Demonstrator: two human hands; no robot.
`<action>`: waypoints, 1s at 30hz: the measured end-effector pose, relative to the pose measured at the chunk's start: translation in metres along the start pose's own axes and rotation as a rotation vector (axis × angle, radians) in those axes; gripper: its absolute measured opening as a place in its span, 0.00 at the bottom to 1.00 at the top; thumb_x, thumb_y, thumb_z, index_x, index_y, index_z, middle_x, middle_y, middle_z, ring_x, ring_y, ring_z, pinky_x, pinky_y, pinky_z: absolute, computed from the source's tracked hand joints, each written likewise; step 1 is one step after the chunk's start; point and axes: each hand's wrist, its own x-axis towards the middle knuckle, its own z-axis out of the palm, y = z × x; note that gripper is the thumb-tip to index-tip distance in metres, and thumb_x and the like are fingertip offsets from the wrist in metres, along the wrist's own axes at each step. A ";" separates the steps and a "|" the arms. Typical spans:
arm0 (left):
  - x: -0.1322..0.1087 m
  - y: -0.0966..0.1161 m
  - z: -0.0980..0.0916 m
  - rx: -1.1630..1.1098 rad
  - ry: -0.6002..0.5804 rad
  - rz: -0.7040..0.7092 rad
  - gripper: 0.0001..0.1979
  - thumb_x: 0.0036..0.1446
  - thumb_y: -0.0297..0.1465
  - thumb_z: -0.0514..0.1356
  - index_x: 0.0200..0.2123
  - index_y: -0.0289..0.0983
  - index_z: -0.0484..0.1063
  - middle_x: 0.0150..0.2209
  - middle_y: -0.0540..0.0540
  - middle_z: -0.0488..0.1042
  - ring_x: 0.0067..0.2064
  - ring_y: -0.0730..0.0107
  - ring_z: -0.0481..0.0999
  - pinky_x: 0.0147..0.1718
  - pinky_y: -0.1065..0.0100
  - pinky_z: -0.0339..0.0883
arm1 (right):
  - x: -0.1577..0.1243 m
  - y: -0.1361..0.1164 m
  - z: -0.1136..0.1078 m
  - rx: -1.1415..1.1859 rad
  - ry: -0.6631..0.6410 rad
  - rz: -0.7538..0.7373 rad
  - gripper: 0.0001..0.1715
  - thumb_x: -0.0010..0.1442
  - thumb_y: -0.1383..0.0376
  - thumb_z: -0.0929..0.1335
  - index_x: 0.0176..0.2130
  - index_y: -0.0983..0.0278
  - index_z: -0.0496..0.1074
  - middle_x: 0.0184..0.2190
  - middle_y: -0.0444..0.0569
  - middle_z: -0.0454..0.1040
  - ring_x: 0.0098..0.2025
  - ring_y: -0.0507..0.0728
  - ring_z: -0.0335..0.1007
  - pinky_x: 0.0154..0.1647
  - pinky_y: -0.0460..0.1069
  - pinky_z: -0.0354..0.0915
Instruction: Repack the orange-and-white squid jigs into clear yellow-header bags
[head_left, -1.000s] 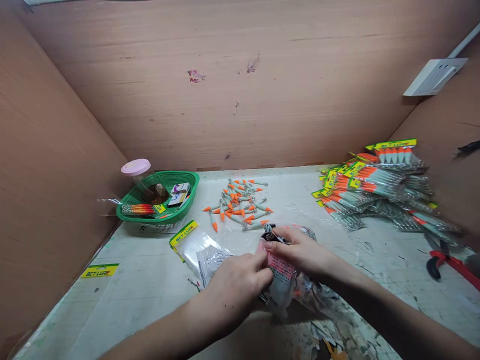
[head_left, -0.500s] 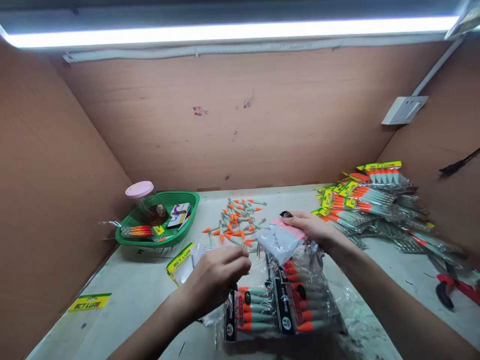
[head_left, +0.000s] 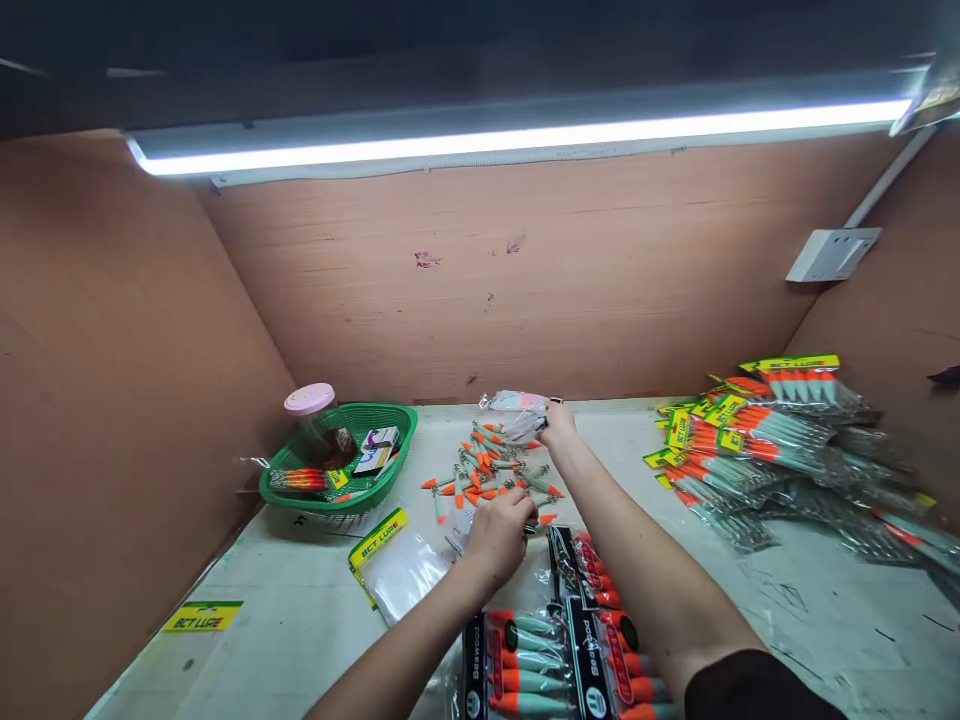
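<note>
My right hand point(head_left: 558, 424) reaches to the back of the table, gripping a crumpled clear plastic bag point(head_left: 517, 408) with white and pink in it. The bag is over the far edge of a pile of loose fishing lures point(head_left: 480, 462), pale green with orange tips. At the near side of that pile, my left hand point(head_left: 499, 530) is closed, fingers curled. Something small and dark shows at its fingertips, too little to name. Below both arms lie black-carded packs of lures point(head_left: 529, 660), partly covered by my right forearm.
A green basket point(head_left: 409, 440) at left holds a pink-lidded jar point(head_left: 310, 400), a small box and a lure pack. Yellow-topped clear bags point(head_left: 401, 565) lie left of my left hand, a yellow card label point(head_left: 202, 616) farther left. Packed lures point(head_left: 750, 440) are heaped at right.
My right hand has carried the plastic bag from above the black-carded packs to the back of the table. My left hand has moved forward to the loose lures. The view has shifted.
</note>
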 end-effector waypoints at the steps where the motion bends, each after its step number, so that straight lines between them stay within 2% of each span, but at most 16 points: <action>1: -0.004 0.001 -0.005 0.009 -0.006 -0.030 0.13 0.49 0.17 0.55 0.33 0.38 0.74 0.35 0.47 0.76 0.34 0.67 0.74 0.30 0.70 0.63 | 0.002 0.002 0.001 -0.013 0.009 0.021 0.19 0.64 0.60 0.66 0.52 0.65 0.66 0.49 0.52 0.69 0.46 0.58 0.70 0.44 0.56 0.69; 6: -0.031 -0.016 -0.054 0.025 0.010 -0.205 0.06 0.56 0.26 0.57 0.31 0.37 0.74 0.34 0.45 0.76 0.33 0.67 0.73 0.32 0.68 0.63 | 0.000 0.003 -0.006 -0.125 -0.019 0.042 0.18 0.64 0.60 0.66 0.50 0.67 0.67 0.47 0.51 0.70 0.43 0.56 0.71 0.42 0.55 0.70; 8: -0.044 -0.026 -0.073 0.013 -0.002 -0.255 0.07 0.58 0.30 0.58 0.29 0.36 0.74 0.33 0.46 0.76 0.32 0.67 0.73 0.32 0.68 0.62 | -0.002 0.000 -0.011 -0.164 -0.038 0.008 0.16 0.64 0.61 0.66 0.49 0.67 0.68 0.46 0.51 0.70 0.42 0.56 0.71 0.41 0.54 0.70; 11: -0.060 -0.035 -0.087 -0.027 -0.059 -0.298 0.08 0.58 0.30 0.57 0.30 0.37 0.75 0.34 0.46 0.77 0.33 0.67 0.73 0.32 0.68 0.62 | -0.003 -0.010 -0.016 -0.195 -0.054 -0.085 0.15 0.64 0.60 0.66 0.47 0.67 0.68 0.44 0.49 0.71 0.40 0.55 0.71 0.39 0.53 0.70; 14: -0.070 -0.037 -0.083 -0.071 -0.129 -0.346 0.08 0.57 0.28 0.56 0.35 0.38 0.76 0.38 0.45 0.78 0.37 0.66 0.75 0.35 0.68 0.64 | -0.002 -0.026 -0.020 -0.194 -0.045 -0.227 0.12 0.63 0.62 0.67 0.43 0.68 0.69 0.38 0.47 0.72 0.35 0.52 0.70 0.35 0.50 0.69; 17: -0.076 -0.041 -0.072 -0.121 -0.231 -0.385 0.09 0.54 0.31 0.58 0.37 0.38 0.76 0.37 0.45 0.78 0.38 0.63 0.76 0.36 0.67 0.64 | -0.008 -0.046 -0.024 -0.184 -0.037 -0.396 0.07 0.54 0.67 0.70 0.33 0.66 0.68 0.29 0.41 0.70 0.29 0.50 0.66 0.32 0.46 0.66; 19: -0.078 -0.043 -0.064 -0.165 -0.310 -0.383 0.10 0.51 0.33 0.62 0.38 0.39 0.77 0.36 0.46 0.78 0.38 0.63 0.76 0.36 0.67 0.64 | -0.020 -0.058 -0.028 -0.187 -0.049 -0.496 0.10 0.47 0.70 0.71 0.28 0.64 0.65 0.25 0.38 0.69 0.26 0.48 0.63 0.29 0.44 0.62; 21: -0.079 -0.044 -0.058 -0.211 -0.381 -0.362 0.13 0.46 0.36 0.65 0.38 0.39 0.77 0.37 0.47 0.78 0.38 0.63 0.75 0.37 0.68 0.64 | -0.040 -0.065 -0.033 -0.201 -0.080 -0.562 0.11 0.43 0.71 0.71 0.25 0.63 0.63 0.26 0.39 0.70 0.25 0.47 0.61 0.26 0.43 0.58; 24: -0.081 -0.041 -0.047 -0.258 -0.452 -0.346 0.20 0.38 0.38 0.70 0.37 0.38 0.75 0.39 0.46 0.76 0.39 0.62 0.74 0.35 0.69 0.64 | -0.073 -0.062 -0.043 -0.252 -0.130 -0.612 0.12 0.43 0.70 0.70 0.24 0.63 0.60 0.27 0.43 0.72 0.26 0.49 0.64 0.26 0.44 0.59; 27: -0.084 -0.035 -0.035 -0.281 -0.498 -0.367 0.29 0.32 0.39 0.72 0.40 0.37 0.72 0.39 0.45 0.76 0.38 0.60 0.73 0.30 0.69 0.62 | -0.100 -0.046 -0.057 -0.313 -0.129 -0.621 0.13 0.48 0.67 0.69 0.26 0.61 0.58 0.22 0.41 0.69 0.25 0.51 0.66 0.27 0.46 0.61; 28: -0.085 -0.033 -0.033 -0.290 -0.515 -0.375 0.29 0.32 0.38 0.72 0.41 0.36 0.71 0.37 0.46 0.76 0.36 0.61 0.73 0.29 0.70 0.61 | -0.108 -0.040 -0.062 -0.337 -0.122 -0.617 0.13 0.50 0.66 0.69 0.26 0.60 0.57 0.21 0.40 0.68 0.24 0.51 0.66 0.27 0.46 0.62; 30: -0.086 -0.031 -0.031 -0.318 -0.553 -0.376 0.21 0.37 0.35 0.69 0.37 0.36 0.72 0.32 0.48 0.75 0.33 0.64 0.73 0.27 0.71 0.60 | -0.120 -0.030 -0.073 -0.390 -0.111 -0.606 0.13 0.53 0.65 0.68 0.28 0.60 0.56 0.21 0.38 0.65 0.22 0.50 0.62 0.25 0.46 0.60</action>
